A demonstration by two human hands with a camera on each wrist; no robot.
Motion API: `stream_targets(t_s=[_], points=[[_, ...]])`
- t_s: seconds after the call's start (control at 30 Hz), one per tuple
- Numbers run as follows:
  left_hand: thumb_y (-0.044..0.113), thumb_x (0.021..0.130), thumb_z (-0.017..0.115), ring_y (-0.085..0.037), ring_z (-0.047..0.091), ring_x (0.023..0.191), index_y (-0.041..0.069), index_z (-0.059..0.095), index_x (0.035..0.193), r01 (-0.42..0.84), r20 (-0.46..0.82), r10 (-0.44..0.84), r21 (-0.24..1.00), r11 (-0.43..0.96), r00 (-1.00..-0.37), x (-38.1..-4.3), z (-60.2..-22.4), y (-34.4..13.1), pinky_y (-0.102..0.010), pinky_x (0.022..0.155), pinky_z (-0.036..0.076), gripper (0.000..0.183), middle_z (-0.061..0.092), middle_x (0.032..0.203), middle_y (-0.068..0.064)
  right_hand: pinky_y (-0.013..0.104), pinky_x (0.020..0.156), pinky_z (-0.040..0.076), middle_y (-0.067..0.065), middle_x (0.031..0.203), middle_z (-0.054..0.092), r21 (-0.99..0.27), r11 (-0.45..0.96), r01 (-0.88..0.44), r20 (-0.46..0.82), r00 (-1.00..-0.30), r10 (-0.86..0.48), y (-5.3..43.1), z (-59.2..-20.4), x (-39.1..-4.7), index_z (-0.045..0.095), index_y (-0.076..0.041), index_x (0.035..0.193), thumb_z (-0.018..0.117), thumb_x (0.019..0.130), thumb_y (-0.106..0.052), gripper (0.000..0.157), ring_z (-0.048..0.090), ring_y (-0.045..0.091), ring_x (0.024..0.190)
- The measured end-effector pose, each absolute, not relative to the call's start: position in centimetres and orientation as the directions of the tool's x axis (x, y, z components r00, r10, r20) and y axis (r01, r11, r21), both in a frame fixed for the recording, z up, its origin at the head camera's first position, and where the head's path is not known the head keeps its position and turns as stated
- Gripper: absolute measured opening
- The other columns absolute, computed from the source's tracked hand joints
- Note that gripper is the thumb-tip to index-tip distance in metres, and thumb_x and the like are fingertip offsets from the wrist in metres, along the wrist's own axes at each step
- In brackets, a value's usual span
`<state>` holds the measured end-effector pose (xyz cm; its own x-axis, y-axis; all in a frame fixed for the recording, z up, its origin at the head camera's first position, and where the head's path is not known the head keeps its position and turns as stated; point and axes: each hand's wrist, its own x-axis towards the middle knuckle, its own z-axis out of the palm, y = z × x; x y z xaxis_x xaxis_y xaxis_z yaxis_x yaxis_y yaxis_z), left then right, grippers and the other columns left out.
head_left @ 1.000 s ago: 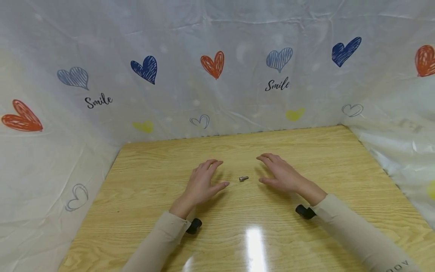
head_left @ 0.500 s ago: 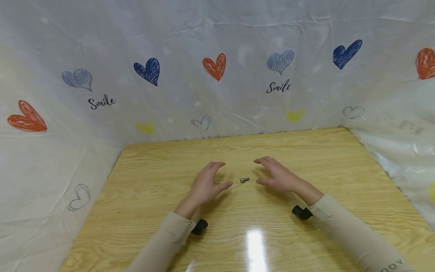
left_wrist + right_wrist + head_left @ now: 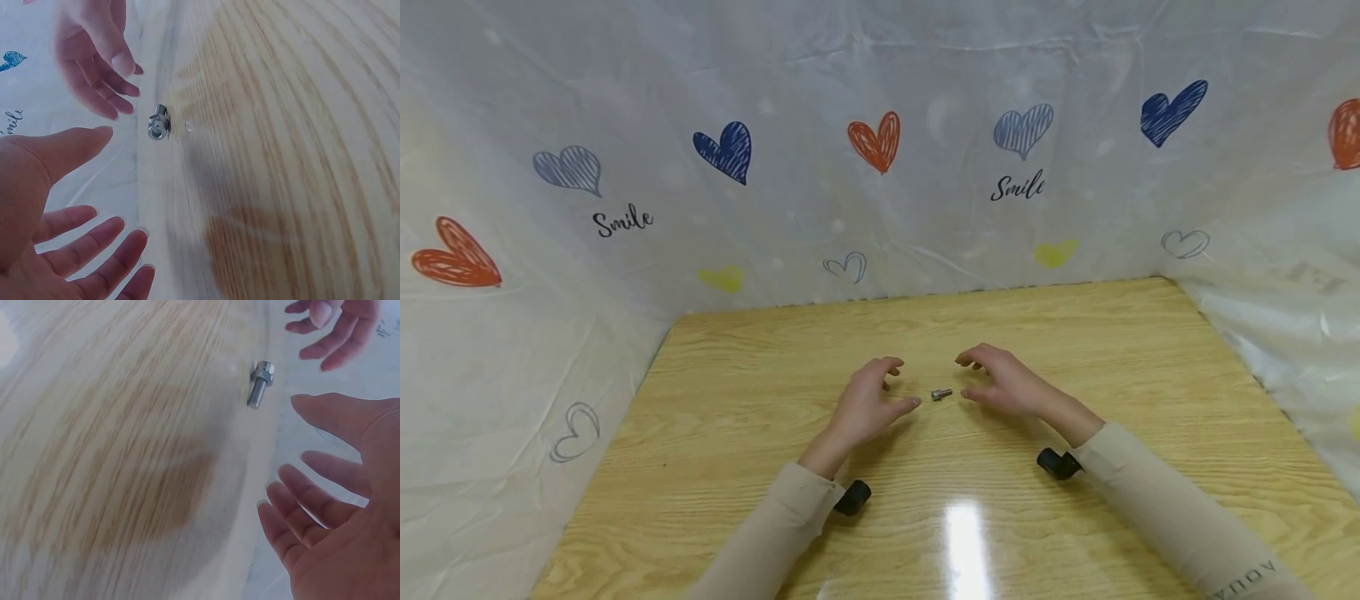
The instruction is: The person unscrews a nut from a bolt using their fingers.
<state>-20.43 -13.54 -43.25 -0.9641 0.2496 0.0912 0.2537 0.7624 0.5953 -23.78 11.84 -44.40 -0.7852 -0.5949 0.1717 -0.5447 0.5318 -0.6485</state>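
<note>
A small silver bolt (image 3: 941, 394) lies on the wooden table between the two hands. Its round head faces left, and a nut (image 3: 261, 376) sits close to the head with the threaded shank (image 3: 256, 397) beyond it. In the left wrist view a socket hole shows in the head (image 3: 157, 132). My left hand (image 3: 868, 404) hovers left of the bolt, fingers spread and loosely bent, thumb tip nearest to the head. To the right, my right hand (image 3: 1007, 383) hovers likewise, its thumb tip close to the shank end. Neither hand touches the bolt.
Under the hands is a wood-grain table (image 3: 760, 367) with a bright light reflection (image 3: 966, 542). A pale sheet (image 3: 790, 200) printed with hearts and "Smile" hangs behind it and along both sides. Black wrist cameras (image 3: 853, 497) stick out below the sleeves.
Both hands have drawn inward toward the bolt, the left moving right and the right moving left. Their fingers are bent slightly more. The bolt stays where it lay on the table.
</note>
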Motion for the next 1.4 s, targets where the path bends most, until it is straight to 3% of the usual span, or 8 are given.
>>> stream_targets(t_s=[0.47, 0.77, 1.4], points=[[0.027, 0.081, 0.075, -0.020, 0.057, 0.079, 0.001, 0.061, 0.116, 0.270, 0.061, 0.296, 0.610, 0.745, -0.953, -20.9, -43.8, -12.1, -0.032, 0.068, 0.047, 0.046, 0.062, 0.103, -0.009, 0.041, 0.087, 0.046, 0.012, 0.109, 0.063, -0.646, 0.541, -0.538, 0.146, -0.784, -0.604, 10.8, -44.4, -24.5, 0.062, 0.001, 0.113, 0.070, 0.085, -0.012, 0.033, 0.058, 0.026, 0.100], [0.021, 0.082, 0.073, -0.021, 0.060, 0.082, 0.001, 0.066, 0.105, 0.280, 0.063, 0.311, 0.631, 0.724, -0.948, -21.5, -44.3, -11.6, -0.034, 0.073, 0.049, 0.031, 0.065, 0.095, -0.008, 0.037, 0.083, 0.047, 0.010, 0.103, 0.065, -0.632, 0.539, -0.556, 0.156, -0.773, -0.615, 10.1, -44.9, -24.7, 0.064, 0.001, 0.109, 0.070, 0.083, -0.008, 0.028, 0.059, 0.023, 0.095], [0.013, 0.086, 0.068, -0.012, 0.060, 0.077, 0.008, 0.071, 0.093, 0.273, 0.022, 0.335, 0.632, 0.725, -0.942, -22.2, -44.9, -10.5, -0.030, 0.070, 0.049, 0.009, 0.066, 0.085, 0.002, 0.029, 0.072, 0.048, 0.004, 0.088, 0.067, -0.592, 0.542, -0.596, 0.147, -0.742, -0.654, 8.7, -45.5, -25.0, 0.070, -0.004, 0.094, 0.071, 0.083, -0.007, 0.011, 0.060, 0.017, 0.080]])
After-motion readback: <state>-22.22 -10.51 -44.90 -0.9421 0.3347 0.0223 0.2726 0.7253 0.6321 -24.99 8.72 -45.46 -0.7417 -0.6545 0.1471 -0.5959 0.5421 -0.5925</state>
